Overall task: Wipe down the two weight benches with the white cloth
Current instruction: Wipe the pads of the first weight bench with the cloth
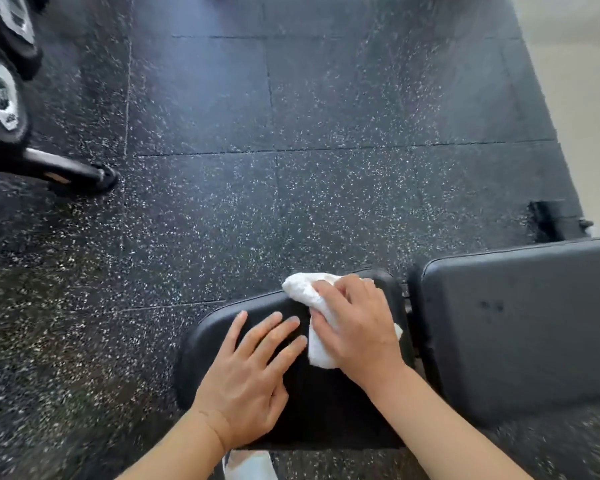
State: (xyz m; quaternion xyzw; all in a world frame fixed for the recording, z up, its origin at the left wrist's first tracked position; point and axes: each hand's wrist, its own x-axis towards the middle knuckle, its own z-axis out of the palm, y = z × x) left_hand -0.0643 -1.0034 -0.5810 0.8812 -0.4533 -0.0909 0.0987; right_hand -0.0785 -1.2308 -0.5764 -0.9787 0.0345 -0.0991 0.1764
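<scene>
The wiping of the first bench is in hand. The right hand (355, 327) lies over the white cloth (317, 318), its fingers bent down onto it and pressing it against the black seat pad (326, 407), toward the pad's 1 o'clock corner. The left hand (250, 379) rests flat on the same pad at about 9 o'clock from the cloth, fingers straight and spread, steadying. The longer back pad (520, 327) sits just beside it at 3 o'clock, across a narrow gap. Next, I judge, the cloth must sweep the seat's remaining surface, then cross to that pad.
</scene>
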